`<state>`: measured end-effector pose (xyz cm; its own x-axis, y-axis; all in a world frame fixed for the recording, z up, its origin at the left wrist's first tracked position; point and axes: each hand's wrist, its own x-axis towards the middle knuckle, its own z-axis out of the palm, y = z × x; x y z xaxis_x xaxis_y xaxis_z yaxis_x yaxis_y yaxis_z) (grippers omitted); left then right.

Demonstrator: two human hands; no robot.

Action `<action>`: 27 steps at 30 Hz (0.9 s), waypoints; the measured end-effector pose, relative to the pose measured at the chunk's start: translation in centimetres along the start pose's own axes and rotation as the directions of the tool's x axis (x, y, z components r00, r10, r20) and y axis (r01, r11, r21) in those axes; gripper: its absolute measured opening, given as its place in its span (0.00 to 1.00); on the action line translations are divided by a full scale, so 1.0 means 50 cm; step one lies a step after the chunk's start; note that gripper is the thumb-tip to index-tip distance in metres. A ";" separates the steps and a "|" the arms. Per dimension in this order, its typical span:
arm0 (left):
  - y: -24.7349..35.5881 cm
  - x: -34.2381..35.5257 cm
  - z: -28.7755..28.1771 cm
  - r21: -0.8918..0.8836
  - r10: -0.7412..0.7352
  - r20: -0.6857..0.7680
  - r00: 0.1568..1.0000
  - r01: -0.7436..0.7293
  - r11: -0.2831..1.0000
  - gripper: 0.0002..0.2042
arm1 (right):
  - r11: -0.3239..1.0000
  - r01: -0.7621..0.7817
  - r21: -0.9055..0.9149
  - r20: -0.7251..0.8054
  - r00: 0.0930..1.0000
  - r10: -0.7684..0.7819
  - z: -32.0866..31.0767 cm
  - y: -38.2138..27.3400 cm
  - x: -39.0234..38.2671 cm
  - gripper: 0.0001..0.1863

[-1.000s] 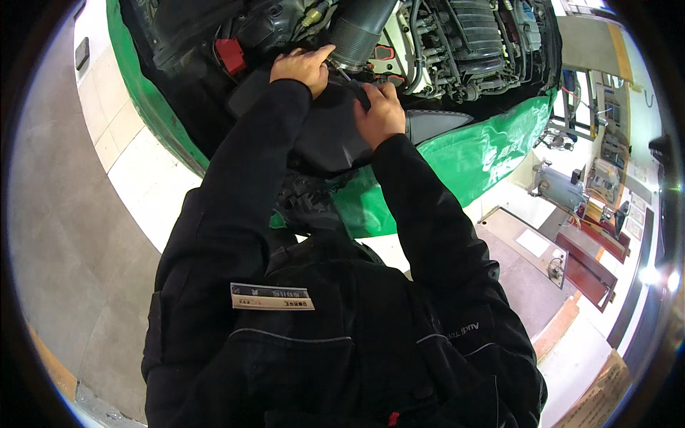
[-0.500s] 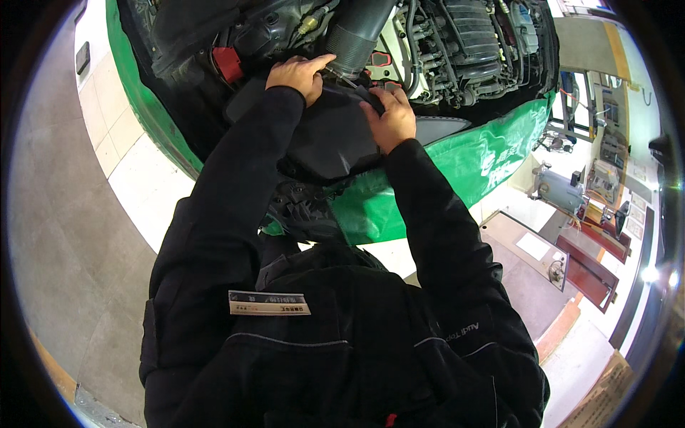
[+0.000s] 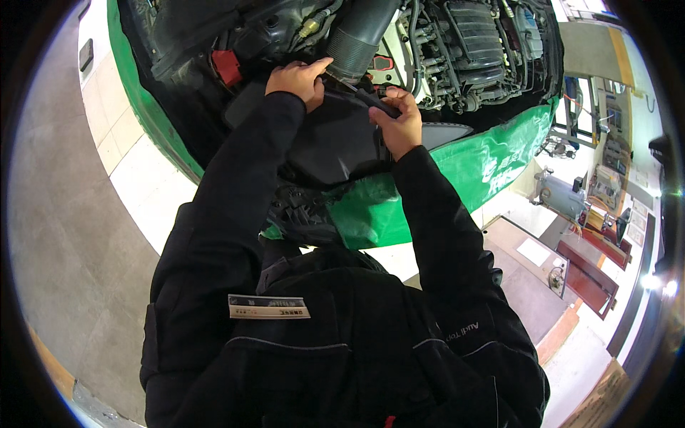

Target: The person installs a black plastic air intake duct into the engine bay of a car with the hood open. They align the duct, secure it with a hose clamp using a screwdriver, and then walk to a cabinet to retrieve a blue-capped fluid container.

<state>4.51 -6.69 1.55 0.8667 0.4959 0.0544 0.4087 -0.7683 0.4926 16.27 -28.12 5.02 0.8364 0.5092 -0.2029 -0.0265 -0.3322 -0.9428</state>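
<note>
Black-handled tool [image 3: 377, 104] grasped in right hand [image 3: 402, 125], tip indistinct near ribbed hose [image 3: 349, 51], left hand [image 3: 295, 80] alongside, can't tell whether gripping

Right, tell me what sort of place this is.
Probably a vehicle repair workshop: there is an exposed engine, a green cover draped beside it, and a slim dark-handled tool in the person's right hand.

From afar I see a black, ribbed hose [image 3: 357, 44], a black tool handle [image 3: 376, 101] and a dark grey box [image 3: 332, 139]. I pick out a plain red block [image 3: 227, 68] and a bright green sheet [image 3: 378, 214] with white print [image 3: 510, 161]. The jacket [image 3: 389, 307] reads black to me, with thin pale piping [image 3: 285, 342]. I see white tiles [image 3: 153, 189] with fine seams and grey floor [image 3: 57, 250].
</note>
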 end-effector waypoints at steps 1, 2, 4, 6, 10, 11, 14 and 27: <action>0.000 -0.001 0.001 0.010 -0.004 0.006 1.000 0.004 1.000 0.26 | 0.986 0.105 -0.128 -0.029 0.994 -0.109 -0.001 0.005 -0.001 0.18; 0.000 0.000 0.002 0.020 -0.001 -0.004 1.000 0.001 1.000 0.26 | 0.945 0.203 -0.257 -0.046 0.974 -0.221 0.003 0.009 0.001 0.18; 0.001 0.000 0.004 0.021 -0.022 -0.005 1.000 0.022 1.000 0.25 | 0.960 -0.018 -0.279 -0.085 0.996 -0.006 0.006 0.009 0.002 0.19; 0.002 0.003 0.005 0.018 -0.029 -0.016 0.999 0.029 0.999 0.25 | 0.956 -0.101 -0.276 -0.086 0.993 0.080 0.014 0.003 0.006 0.21; 0.003 0.003 0.001 0.031 -0.048 0.006 0.999 0.047 0.998 0.25 | 0.979 -0.137 -0.152 -0.097 0.988 0.123 0.024 -0.006 -0.014 0.20; 0.002 0.003 0.000 0.045 -0.047 0.003 0.999 0.047 0.998 0.25 | 0.984 -0.050 -0.171 -0.088 0.996 0.035 0.026 -0.006 -0.020 0.21; 0.000 0.002 -0.002 0.031 -0.021 0.012 1.000 0.021 0.999 0.25 | 0.945 0.201 -0.258 -0.016 0.977 -0.212 0.024 -0.004 -0.035 0.22; -0.012 0.003 -0.004 -0.063 0.003 0.053 0.999 0.000 0.998 0.25 | 0.623 0.599 -0.503 0.094 0.754 -0.650 0.003 -0.027 -0.026 0.11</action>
<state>4.35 -6.06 1.44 0.8819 0.4713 0.0095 0.3901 -0.7410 0.5465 15.14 -28.22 6.51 0.5964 0.6745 0.4352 0.7603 -0.3009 -0.5756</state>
